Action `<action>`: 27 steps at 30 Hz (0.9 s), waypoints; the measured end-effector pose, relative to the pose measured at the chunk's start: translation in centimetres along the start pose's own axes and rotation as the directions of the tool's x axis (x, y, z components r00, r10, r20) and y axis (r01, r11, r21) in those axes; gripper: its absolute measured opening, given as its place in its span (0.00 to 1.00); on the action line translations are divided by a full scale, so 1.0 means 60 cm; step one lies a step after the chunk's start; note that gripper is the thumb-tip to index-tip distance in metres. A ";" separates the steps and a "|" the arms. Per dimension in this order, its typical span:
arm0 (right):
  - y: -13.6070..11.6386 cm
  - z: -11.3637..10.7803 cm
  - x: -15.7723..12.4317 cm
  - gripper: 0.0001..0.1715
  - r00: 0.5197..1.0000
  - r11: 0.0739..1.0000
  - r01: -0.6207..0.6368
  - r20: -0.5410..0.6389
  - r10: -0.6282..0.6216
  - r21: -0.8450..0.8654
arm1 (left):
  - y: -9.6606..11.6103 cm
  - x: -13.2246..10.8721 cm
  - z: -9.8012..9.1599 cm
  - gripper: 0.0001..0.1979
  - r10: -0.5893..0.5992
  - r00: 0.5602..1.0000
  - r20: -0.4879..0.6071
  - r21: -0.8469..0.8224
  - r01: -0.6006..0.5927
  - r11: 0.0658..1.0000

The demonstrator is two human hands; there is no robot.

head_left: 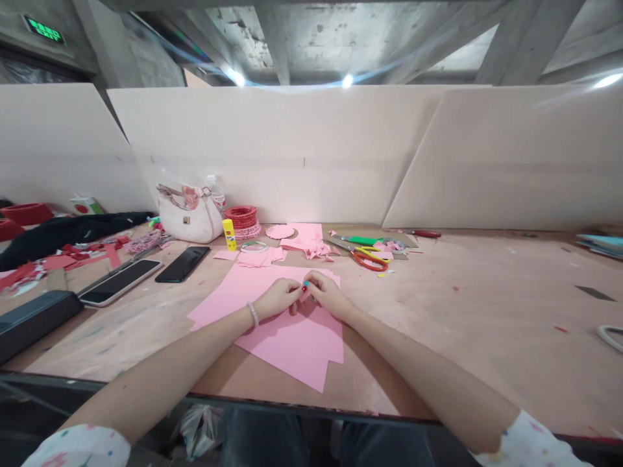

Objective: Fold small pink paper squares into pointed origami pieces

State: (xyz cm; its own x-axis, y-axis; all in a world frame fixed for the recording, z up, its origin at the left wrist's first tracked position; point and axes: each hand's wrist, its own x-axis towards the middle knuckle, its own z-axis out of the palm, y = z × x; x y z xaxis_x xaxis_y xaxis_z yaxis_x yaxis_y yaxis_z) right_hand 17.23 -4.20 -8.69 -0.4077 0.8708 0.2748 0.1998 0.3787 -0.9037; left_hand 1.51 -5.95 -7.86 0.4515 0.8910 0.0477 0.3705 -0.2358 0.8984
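Note:
My left hand point(278, 298) and my right hand point(331, 296) meet in front of me, fingertips pinched together. Between them is a small pink paper piece point(305, 296), mostly covered by the fingers. Beneath both hands lie large overlapping sheets of pink paper point(302, 353), with a notch cut at the near right corner. Just beyond are smaller pink paper pieces point(256, 258) and a crumpled heap of pink scraps point(311, 242). A scalloped pink paper round point(280, 231) lies farther back.
Scissors with orange handles point(370, 261) lie right of the scraps. A yellow glue stick point(229, 235), red cord coils point(241, 217) and a white handbag point(189, 217) stand at back left. Two phones point(183, 264) point(121, 283) lie left. White boards point(272, 149) rise behind the table.

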 end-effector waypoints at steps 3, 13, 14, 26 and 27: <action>0.000 0.002 -0.002 0.03 1.000 1.000 -0.021 0.011 0.021 0.018 | 0.005 -0.002 -0.001 0.19 0.009 1.000 -0.002 0.011 -0.009 1.000; -0.004 0.001 -0.001 0.05 1.000 0.999 -0.015 -0.008 0.015 -0.041 | 0.003 0.000 0.001 0.21 0.008 1.000 -0.027 -0.049 -0.009 0.999; -0.005 0.000 -0.001 0.05 1.000 0.998 -0.003 -0.012 0.002 -0.064 | 0.001 0.000 0.001 0.21 0.011 1.000 -0.026 -0.050 -0.013 0.999; -0.007 -0.002 -0.004 0.08 1.000 0.995 0.014 -0.013 -0.015 -0.099 | -0.001 0.007 -0.019 0.23 -0.072 0.958 -0.279 -0.229 0.007 0.973; -0.006 -0.003 -0.004 0.09 1.000 0.995 0.012 -0.019 -0.014 -0.101 | -0.004 0.009 -0.026 0.22 -0.073 0.937 -0.342 -0.247 -0.015 0.969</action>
State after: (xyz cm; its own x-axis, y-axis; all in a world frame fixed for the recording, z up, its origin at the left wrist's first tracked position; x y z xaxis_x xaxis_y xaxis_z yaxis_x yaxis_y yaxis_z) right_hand 17.41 -4.51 -8.35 -0.3934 0.8712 0.2936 0.2842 0.4189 -0.8624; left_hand 0.42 -4.84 -7.37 0.1180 0.9846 0.1287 0.1515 -0.1459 0.9776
